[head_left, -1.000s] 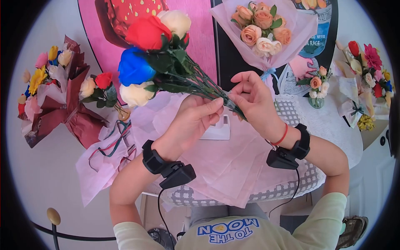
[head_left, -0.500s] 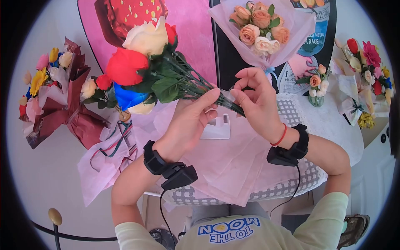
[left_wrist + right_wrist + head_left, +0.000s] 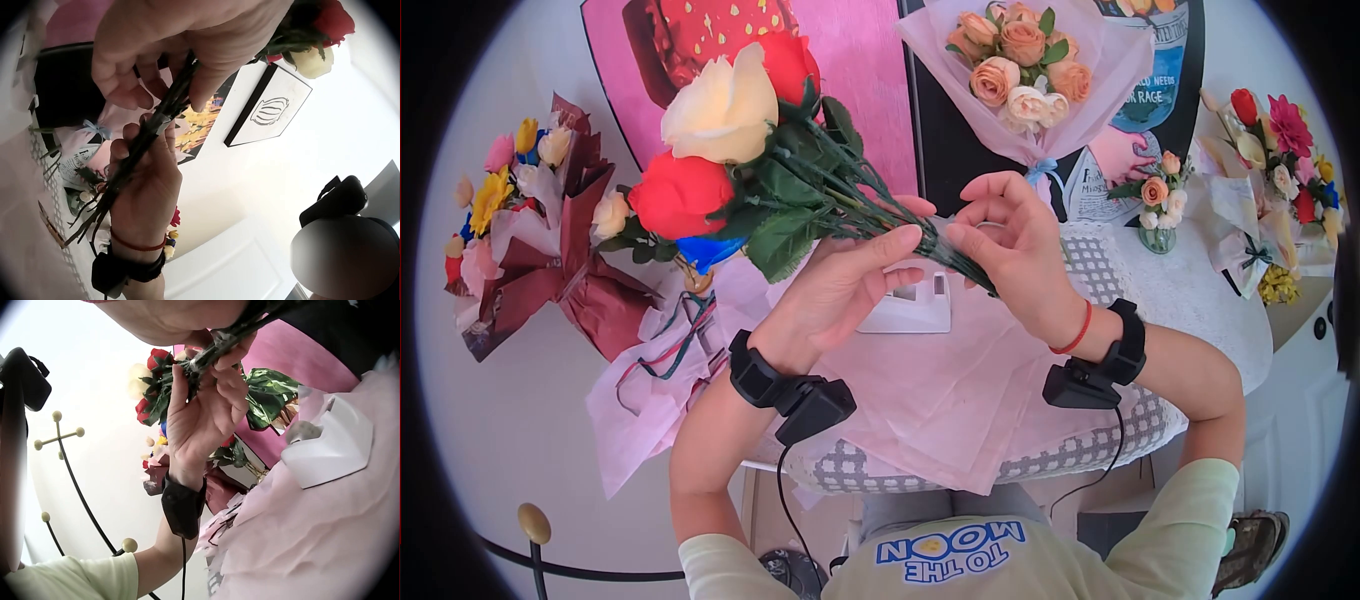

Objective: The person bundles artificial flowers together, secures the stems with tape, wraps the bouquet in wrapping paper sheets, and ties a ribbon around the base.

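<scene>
Several roses in red, cream and blue form a bunch, its cream rose [image 3: 722, 106] facing up and left in the head view. The left hand [image 3: 840, 285] holds the green stems [image 3: 870, 205] between thumb and fingers. Close beside it, the right hand [image 3: 1018, 262] pinches the stems lower down, where clear tape [image 3: 161, 120] is wrapped round them in the left wrist view. Stem ends [image 3: 100, 206] stick out past the right hand. In the right wrist view the left hand [image 3: 203, 419] has its thumb raised against the stems.
A white tape dispenser [image 3: 912, 308] stands behind pink wrapping paper [image 3: 940, 400] on the table. A wrapped peach bouquet [image 3: 1025, 75] is at the back, a dark red wrapped bouquet [image 3: 590, 270] at left, another bouquet [image 3: 1250, 220] at right. Ribbons [image 3: 670, 345] lie at left.
The bunch has turned in the hands: the cream rose has moved left and down, and the blue rose is now mostly hidden beneath. Both hands stay near the same place.
</scene>
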A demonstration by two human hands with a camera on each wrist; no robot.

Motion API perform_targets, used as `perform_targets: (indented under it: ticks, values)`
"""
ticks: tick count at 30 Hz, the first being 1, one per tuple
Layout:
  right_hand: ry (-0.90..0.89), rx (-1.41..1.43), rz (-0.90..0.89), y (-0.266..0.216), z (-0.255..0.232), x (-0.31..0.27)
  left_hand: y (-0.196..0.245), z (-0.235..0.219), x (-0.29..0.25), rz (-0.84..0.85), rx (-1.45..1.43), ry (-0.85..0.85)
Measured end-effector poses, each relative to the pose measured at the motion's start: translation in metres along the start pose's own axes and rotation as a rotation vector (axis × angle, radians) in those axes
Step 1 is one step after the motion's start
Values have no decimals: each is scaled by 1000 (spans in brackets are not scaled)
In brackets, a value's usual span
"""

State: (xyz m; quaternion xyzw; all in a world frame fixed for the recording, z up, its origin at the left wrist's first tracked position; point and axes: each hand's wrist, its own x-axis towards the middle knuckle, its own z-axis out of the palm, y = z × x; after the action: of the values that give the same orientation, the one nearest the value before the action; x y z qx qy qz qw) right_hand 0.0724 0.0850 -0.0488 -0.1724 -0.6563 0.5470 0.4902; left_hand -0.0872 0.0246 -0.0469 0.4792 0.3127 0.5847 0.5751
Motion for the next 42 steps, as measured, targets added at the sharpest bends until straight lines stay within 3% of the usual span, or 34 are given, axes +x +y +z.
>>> perform_targets:
  ticks: [7,9,13,15,21,28,30,31,33,42]
  values:
    - [39,-48,-89,4,2,0,-4,3,-1,14,-32,-11]
    - [37,-121,-234,8,1,1,-14,5,-2,59,-94,120]
    - [47,-283,-382,8,-1,0,-13,24,-12,29,-213,164]
    - [48,-395,-598,10,0,-4,-10,31,-15,73,-209,223]
    - [-41,-411,-860,12,-6,-1,-15,28,-18,133,-199,244]
    - [-120,-429,-806,13,-6,-7,-16,23,-19,145,-253,151]
    - [8,-284,-585,13,0,-11,-16,22,-18,162,-222,123]
    - [9,-285,-586,12,1,-11,-15,21,-18,179,-191,95]
    - [-34,-120,-362,9,2,-11,-14,16,-17,192,-138,57]
    - [-120,-37,-198,4,-1,-13,-8,6,-17,259,161,-70]
